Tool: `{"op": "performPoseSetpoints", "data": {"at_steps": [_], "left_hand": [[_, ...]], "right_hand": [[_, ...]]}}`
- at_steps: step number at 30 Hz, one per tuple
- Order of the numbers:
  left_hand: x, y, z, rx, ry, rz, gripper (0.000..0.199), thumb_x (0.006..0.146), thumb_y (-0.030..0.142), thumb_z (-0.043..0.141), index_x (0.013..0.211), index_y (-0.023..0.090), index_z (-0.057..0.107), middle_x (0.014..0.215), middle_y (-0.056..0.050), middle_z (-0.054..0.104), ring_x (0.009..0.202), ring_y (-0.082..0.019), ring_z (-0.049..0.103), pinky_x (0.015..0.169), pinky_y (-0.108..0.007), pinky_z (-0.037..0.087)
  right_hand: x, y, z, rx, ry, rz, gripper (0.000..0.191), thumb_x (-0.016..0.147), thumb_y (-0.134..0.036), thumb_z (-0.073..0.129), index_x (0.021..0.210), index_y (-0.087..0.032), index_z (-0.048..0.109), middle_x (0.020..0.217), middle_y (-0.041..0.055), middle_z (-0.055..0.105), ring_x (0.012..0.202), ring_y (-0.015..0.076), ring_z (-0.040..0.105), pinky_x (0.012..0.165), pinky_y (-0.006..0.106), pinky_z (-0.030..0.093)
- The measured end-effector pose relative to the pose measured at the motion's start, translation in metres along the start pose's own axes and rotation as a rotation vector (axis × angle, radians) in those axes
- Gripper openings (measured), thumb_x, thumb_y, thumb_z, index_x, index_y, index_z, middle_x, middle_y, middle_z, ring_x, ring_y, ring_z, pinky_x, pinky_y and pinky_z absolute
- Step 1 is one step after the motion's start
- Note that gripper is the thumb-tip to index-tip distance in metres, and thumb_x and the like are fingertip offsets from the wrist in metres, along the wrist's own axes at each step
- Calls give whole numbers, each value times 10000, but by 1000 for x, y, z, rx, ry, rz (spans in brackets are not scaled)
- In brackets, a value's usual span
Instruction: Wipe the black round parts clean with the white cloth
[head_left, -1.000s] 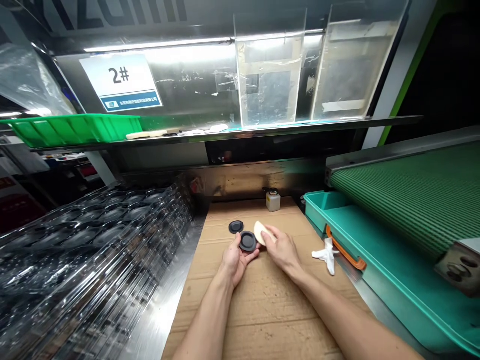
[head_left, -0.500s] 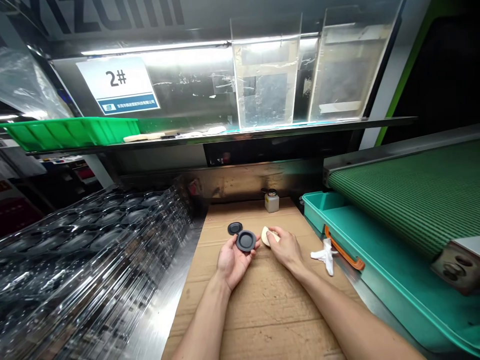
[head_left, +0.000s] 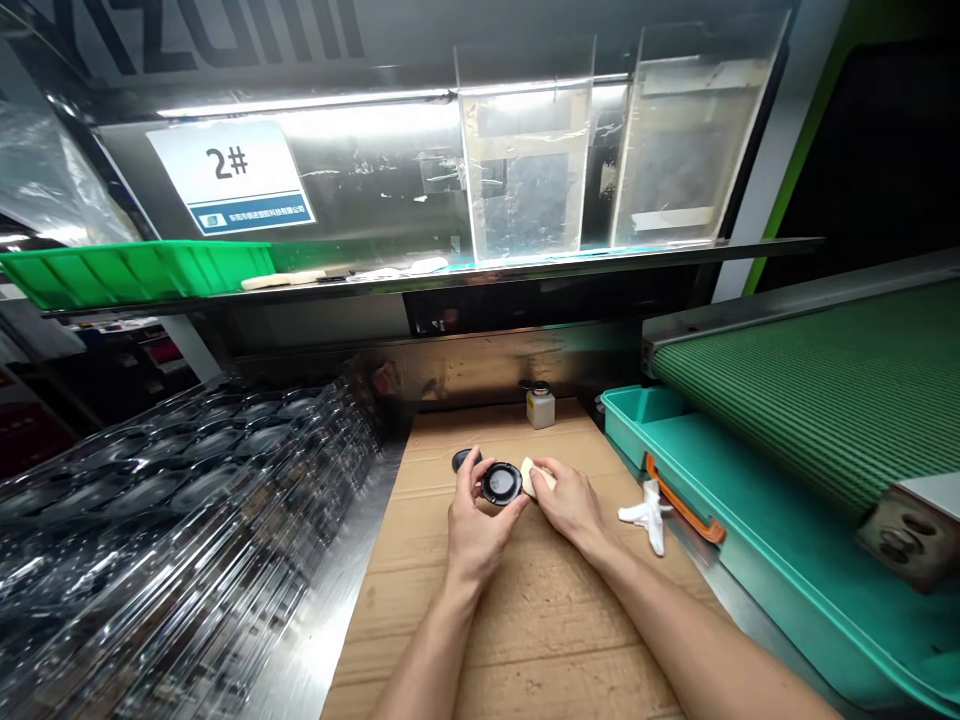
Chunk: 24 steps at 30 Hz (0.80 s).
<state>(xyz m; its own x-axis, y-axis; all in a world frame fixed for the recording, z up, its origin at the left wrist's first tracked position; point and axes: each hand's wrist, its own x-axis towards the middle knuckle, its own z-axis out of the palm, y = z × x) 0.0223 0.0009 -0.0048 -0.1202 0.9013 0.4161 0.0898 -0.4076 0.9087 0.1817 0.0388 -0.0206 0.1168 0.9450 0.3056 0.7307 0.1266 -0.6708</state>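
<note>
Over the cardboard sheet (head_left: 555, 610), my left hand (head_left: 480, 525) grips a round black part (head_left: 501, 483) by its rim, with a paler, shiny centre showing. My right hand (head_left: 568, 498) pinches a cream-coloured pad (head_left: 528, 477) close against the right edge of that part. Another black disc (head_left: 465, 461) lies on the cardboard, partly hidden behind my left fingers. Beyond the hands stands a small whitish bottle (head_left: 540, 407) with a dark top.
Stacked clear plastic trays (head_left: 225, 500) fill the left side. At the right are a teal bin (head_left: 795, 560) with an orange handle (head_left: 686, 510), a green conveyor belt (head_left: 825, 370) and a crumpled white cloth (head_left: 649, 516). A green tray (head_left: 142, 275) sits on the shelf.
My left hand has turned over and its fingers now wrap the black part's rim, whose other face shows. The cream pad stays in my right hand. The view has shifted slightly.
</note>
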Motion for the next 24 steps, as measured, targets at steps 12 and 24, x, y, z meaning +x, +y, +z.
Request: {"op": "performPoseSetpoints", "data": {"at_steps": [12, 24], "left_hand": [[4, 5, -12, 280, -88, -10, 384, 833, 487, 572, 1070, 191, 632, 1028, -96, 642, 932, -209, 591, 814, -274, 424], [0, 4, -32, 1033, -191, -5, 565, 764, 582, 552, 1185, 206, 557, 1172, -134, 508, 1113, -307, 427, 897, -382, 351]], "right_hand": [[0, 0, -2, -40, -21, 1, 373, 892, -468, 422, 1159, -306, 626, 1023, 41, 677, 971, 220, 627, 804, 305, 438], [-1, -1, -3, -87, -30, 13, 368, 889, -463, 411, 1159, -326, 618, 1027, 29, 676, 979, 237, 628, 792, 315, 433]]}}
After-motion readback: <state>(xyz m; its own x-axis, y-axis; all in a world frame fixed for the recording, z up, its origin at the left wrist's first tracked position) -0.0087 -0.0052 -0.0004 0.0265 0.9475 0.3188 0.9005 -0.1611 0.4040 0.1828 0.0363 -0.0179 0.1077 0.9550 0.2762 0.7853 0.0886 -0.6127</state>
